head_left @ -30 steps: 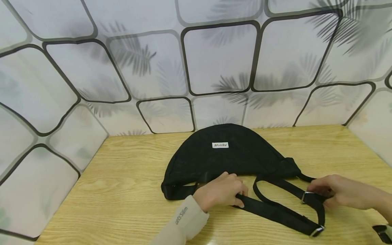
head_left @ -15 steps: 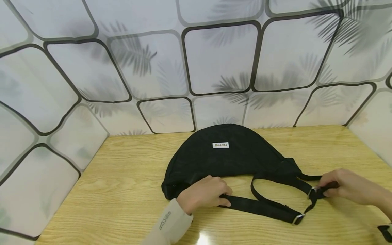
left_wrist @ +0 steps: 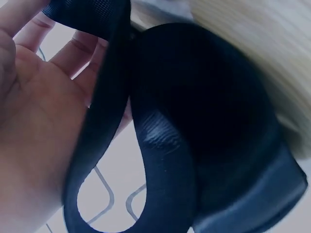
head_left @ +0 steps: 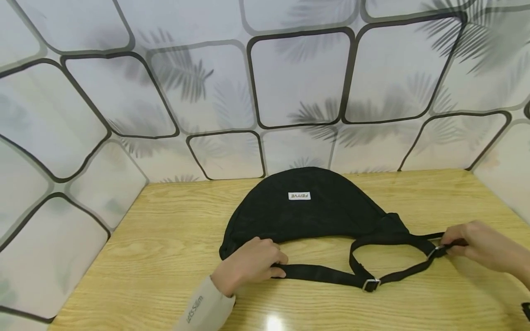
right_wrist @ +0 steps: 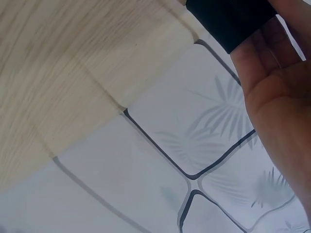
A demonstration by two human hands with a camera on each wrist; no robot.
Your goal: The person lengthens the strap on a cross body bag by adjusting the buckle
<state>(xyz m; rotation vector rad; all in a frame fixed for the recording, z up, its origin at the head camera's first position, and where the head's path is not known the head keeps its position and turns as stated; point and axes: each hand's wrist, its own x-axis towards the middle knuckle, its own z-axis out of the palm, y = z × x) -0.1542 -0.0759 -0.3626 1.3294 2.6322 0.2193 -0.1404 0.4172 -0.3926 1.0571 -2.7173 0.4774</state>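
Note:
A black half-moon shoulder bag with a small white label lies on the table, its curved side toward the back wall. Its black strap stretches along the near side between both hands. My left hand pinches the strap near the bag's left end; in the left wrist view the strap loops past the palm. At the right, my right hand grips the strap's other part, just beyond one metal buckle. A second metal buckle sits midway on the strap, where it forms a loop.
The light wood table extends on both sides of the bag. Patterned walls with dark outlines and leaf prints close it in at the back, left and right. A glare spot shows near the front edge.
My left hand has slid left and my right hand has moved right and slightly back, both holding the strap. The middle buckle has shifted left, and the strap lies straighter. The bag has stayed put.

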